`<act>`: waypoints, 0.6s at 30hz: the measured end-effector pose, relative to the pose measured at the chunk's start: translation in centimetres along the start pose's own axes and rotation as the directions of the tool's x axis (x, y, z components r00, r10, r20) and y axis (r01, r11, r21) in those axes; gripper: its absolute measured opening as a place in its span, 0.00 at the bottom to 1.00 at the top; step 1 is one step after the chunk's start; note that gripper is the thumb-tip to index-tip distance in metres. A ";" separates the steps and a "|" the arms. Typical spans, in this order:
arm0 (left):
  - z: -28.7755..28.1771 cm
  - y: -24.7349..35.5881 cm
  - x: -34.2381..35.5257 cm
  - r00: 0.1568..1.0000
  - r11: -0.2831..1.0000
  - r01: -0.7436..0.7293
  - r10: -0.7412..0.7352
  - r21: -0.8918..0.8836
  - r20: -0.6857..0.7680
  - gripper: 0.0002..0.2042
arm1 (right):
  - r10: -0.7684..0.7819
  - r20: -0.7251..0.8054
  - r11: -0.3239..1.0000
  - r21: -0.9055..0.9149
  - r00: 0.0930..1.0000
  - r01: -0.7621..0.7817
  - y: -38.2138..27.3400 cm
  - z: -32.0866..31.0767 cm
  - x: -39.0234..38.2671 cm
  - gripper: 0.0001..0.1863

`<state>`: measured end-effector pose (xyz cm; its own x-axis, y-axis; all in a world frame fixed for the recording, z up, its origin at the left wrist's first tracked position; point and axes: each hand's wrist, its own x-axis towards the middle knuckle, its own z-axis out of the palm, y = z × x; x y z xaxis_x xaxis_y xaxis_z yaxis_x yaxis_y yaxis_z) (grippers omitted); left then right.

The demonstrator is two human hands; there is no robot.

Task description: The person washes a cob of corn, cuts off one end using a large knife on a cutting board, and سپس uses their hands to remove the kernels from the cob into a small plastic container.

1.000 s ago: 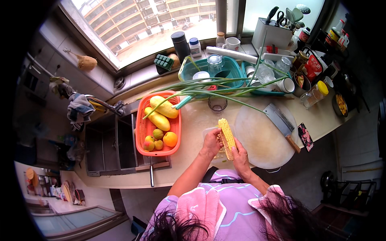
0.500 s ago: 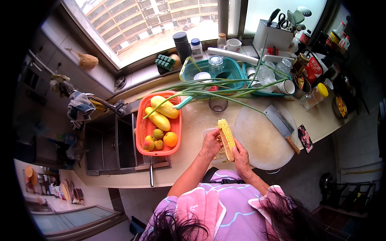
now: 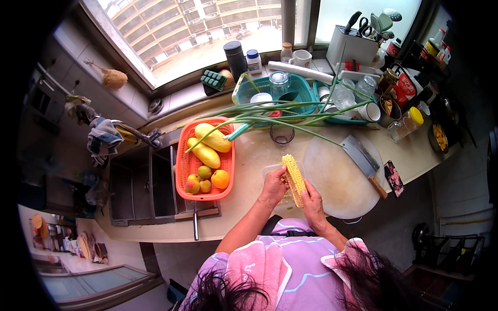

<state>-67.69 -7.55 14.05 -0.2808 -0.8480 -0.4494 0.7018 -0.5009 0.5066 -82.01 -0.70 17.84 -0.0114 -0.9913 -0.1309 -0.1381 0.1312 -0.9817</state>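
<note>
An ear of corn (image 3: 294, 176) is held upright and slightly tilted in front of me, with part of its left side stripped of kernels. My right hand (image 3: 313, 205) grips its lower end. The curled fingers of my left hand (image 3: 275, 184) press on its left side; whether loose kernels are in them is too small to tell. Beneath the corn and my left hand, partly hidden, lies a clear shallow container (image 3: 268, 169). To the right is a round white cutting board (image 3: 337, 181) with a cleaver (image 3: 361, 157) resting on its far right edge.
Left of my hands, an orange basket (image 3: 232, 179) holds yellow squash and several round fruits, beside a dark sink (image 3: 129, 186). Long green onions (image 3: 290, 120) stretch across the counter behind a small glass (image 3: 281, 135). A phone (image 3: 393, 179) lies right of the board. Teal baskets (image 3: 301, 85) stand farther back.
The corn and both hands have barely moved; the corn's top shifts a touch to the right. My left fingers stay on the corn's left side.
</note>
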 end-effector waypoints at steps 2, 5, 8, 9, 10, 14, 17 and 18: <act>-0.2 0.1 0.1 0.999 0.995 0.042 -0.044 -0.093 -0.013 0.14 | -0.008 -0.001 0.999 -0.051 1.000 0.008 -0.4 0.0 -0.1 0.24; -0.6 0.5 0.6 0.990 0.985 0.117 -0.125 -0.128 -0.061 0.13 | -0.059 0.003 0.990 -0.128 0.998 0.059 -0.4 -0.1 -0.3 0.24; -0.7 0.2 1.2 0.989 0.979 0.120 -0.131 -0.166 -0.061 0.13 | -0.063 0.012 0.975 -0.211 0.998 0.065 -0.3 -0.4 -0.2 0.24; -0.9 0.1 1.1 0.990 0.979 0.116 -0.128 -0.165 -0.063 0.13 | -0.065 0.015 0.976 -0.209 0.998 0.067 -0.2 -0.3 -0.2 0.24; -0.7 0.1 0.8 0.994 0.992 0.094 -0.098 -0.079 -0.050 0.13 | -0.069 0.009 0.982 -0.173 0.998 0.070 0.0 -0.4 -0.2 0.23; 1.8 -0.5 -0.8 0.994 0.995 -0.024 0.034 0.101 -0.099 0.16 | 0.004 -0.037 0.996 -0.083 0.999 -0.008 0.3 -0.6 -0.1 0.23; 1.0 -0.7 -0.7 0.965 0.797 -0.148 0.245 0.586 -0.089 0.19 | 0.004 -0.028 0.997 -0.081 1.000 -0.006 0.0 -0.9 -0.1 0.23; 0.6 -0.8 -1.0 0.963 0.797 -0.150 0.251 0.584 -0.095 0.19 | 0.003 -0.019 0.997 -0.081 1.000 -0.005 0.0 -1.0 -0.2 0.23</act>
<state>-68.38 -6.45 14.56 -0.0323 -0.9263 -0.3754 0.2193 -0.3730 0.9016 -83.01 -0.46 18.05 -0.0311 -0.9909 -0.1313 -0.2175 0.1349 -0.9667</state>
